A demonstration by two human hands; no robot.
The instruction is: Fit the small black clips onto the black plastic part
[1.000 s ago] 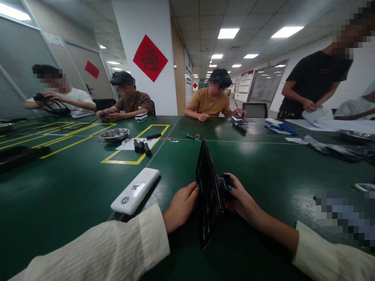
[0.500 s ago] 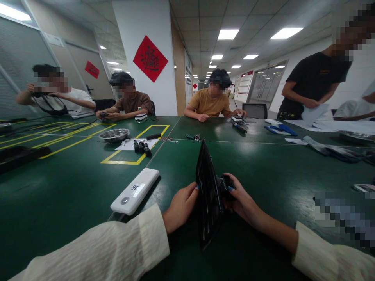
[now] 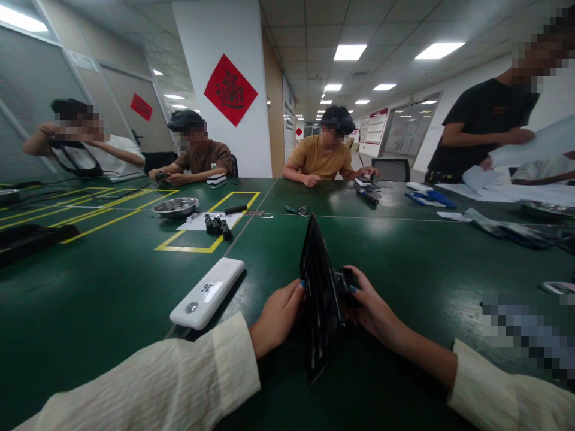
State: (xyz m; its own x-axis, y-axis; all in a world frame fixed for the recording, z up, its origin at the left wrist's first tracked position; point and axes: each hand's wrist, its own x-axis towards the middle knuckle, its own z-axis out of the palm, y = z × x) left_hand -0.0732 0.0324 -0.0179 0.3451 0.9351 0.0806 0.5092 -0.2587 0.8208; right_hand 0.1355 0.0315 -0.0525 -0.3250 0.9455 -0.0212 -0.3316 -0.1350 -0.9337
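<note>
A thin, glossy black panel [image 3: 321, 305], much like a tablet in shape, stands nearly edge-on in front of me. My left hand [image 3: 279, 314] grips its left side, thumb on the face and fingers hidden behind. On the panel's other side a small black fitting [image 3: 347, 286] sticks out. My right hand [image 3: 371, 308] is closed round that fitting, thumb on top. To the left of my left hand lies a white power bank [image 3: 209, 293] with a label marked 26.
The green table [image 3: 404, 257] carries a metal bowl [image 3: 176, 207], several small black cylinders [image 3: 218, 226] on white paper, and pliers-like tools [image 3: 296, 210]. Blue-and-grey gloves [image 3: 507, 228] and paper sheets [image 3: 498, 193] lie to the right. Other people sit opposite; one person [image 3: 487, 114] stands at right.
The panel has turned very slightly in my hands, which otherwise stay in place. At right, the standing person has raised a paper sheet and moved it rightward.
</note>
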